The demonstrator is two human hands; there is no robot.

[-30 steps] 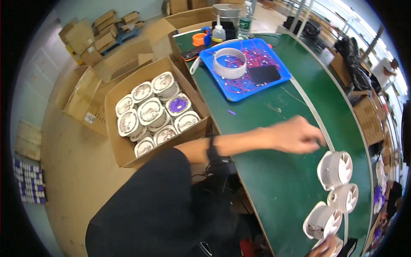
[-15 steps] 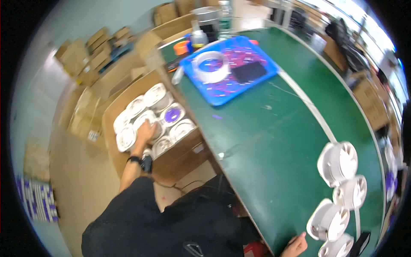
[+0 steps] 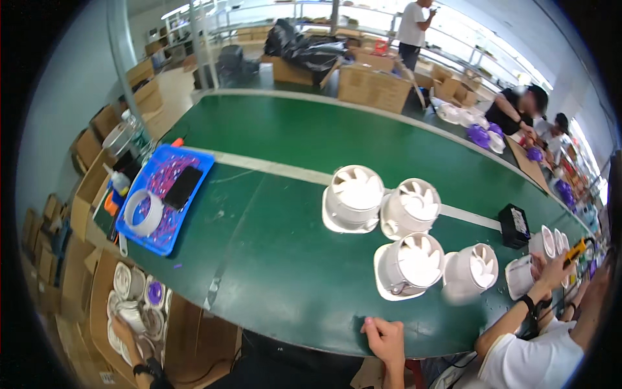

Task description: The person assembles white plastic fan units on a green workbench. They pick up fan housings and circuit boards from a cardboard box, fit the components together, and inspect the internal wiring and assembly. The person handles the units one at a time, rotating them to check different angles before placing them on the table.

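The left hand (image 3: 123,329) reaches into the open carton (image 3: 186,324) at 8 o'clock, touching a white fan unit (image 3: 133,316); its fingers are partly hidden, so I cannot tell whether they close on it. The right hand (image 3: 387,340) rests at 5 o'clock on the near edge of the green desk (image 3: 278,272), fingers curled together, with nothing visible in it.

From the right hand outward, four white axial fans stand on the desk between 12 and 2 o'clock: the left rear fan (image 3: 353,201), right rear fan (image 3: 413,209), left front fan (image 3: 411,264) and right front fan (image 3: 472,269). All face blades up. So four are set out there, while the carton holds several more units, one with a purple centre; which way they travel cannot be judged from this view.

Farther out, at 10 o'clock, a blue tray (image 3: 205,162) carries pink wires, a white ring and a black slab. At 2 o'clock sits a black box (image 3: 514,227), near a co-worker's hand (image 3: 552,273).
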